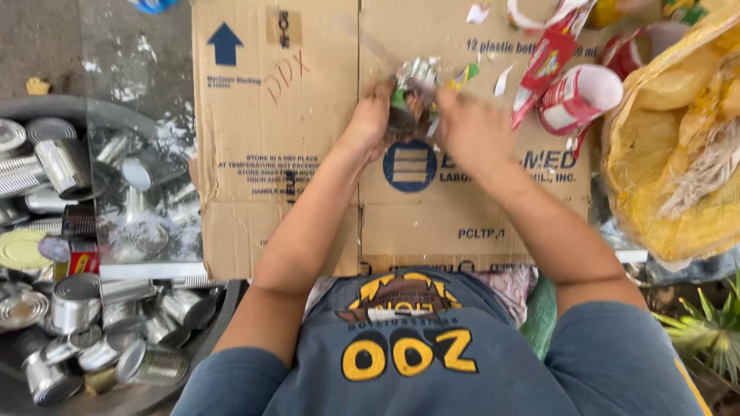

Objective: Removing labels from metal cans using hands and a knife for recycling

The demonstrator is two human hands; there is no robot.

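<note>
Both hands meet over a flattened brown cardboard sheet (277,154). My left hand (371,117) grips a small tin can (412,91) with a torn green and white paper label. My right hand (472,127) is closed on the same can from the right side, fingers at its label. The can is blurred, so I cannot tell how much label is still on it. Small scraps of torn paper (502,79) lie on the cardboard just beyond the hands.
A dark tub (46,108) at the left holds several bare silver cans (65,166), with more cans (77,304) below it. Red and white cups (580,96) lie at the upper right beside a yellow mesh sack (678,139). Green leaves (713,327) show at lower right.
</note>
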